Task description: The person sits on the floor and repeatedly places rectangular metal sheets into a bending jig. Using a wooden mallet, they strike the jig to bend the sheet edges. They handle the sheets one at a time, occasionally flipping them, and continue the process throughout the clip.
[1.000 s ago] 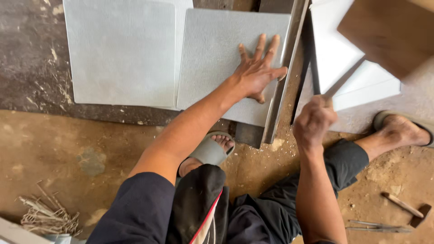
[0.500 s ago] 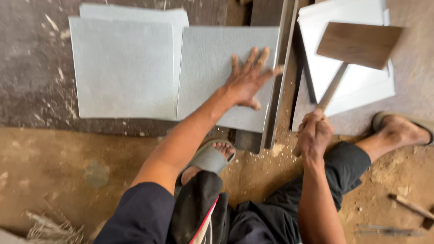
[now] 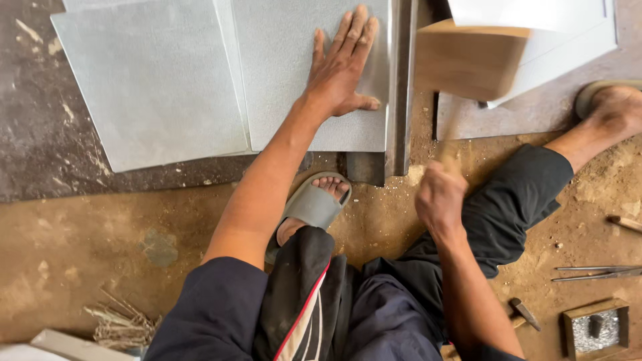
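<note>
My left hand (image 3: 342, 70) lies flat, fingers spread, on a grey metal sheet (image 3: 287, 80) whose right edge rests over a steel bar (image 3: 400, 87). My right hand (image 3: 439, 197) grips the handle of a wooden mallet (image 3: 468, 60); the blurred wooden head is just right of the bar, level with the sheet's edge. A second grey sheet (image 3: 150, 83) lies to the left, partly under the first.
White sheets (image 3: 555, 33) lie at the upper right by my sandalled right foot (image 3: 612, 107). My left foot (image 3: 313, 204) is below the bar. Metal shears (image 3: 598, 273), a small block (image 3: 595, 327) and a hammer (image 3: 525, 313) lie on the dirt floor at right. Wire scraps (image 3: 124, 321) lower left.
The mallet head has swung down and left towards the bar. My left hand stays pressed on the sheet. The view has moved closer.
</note>
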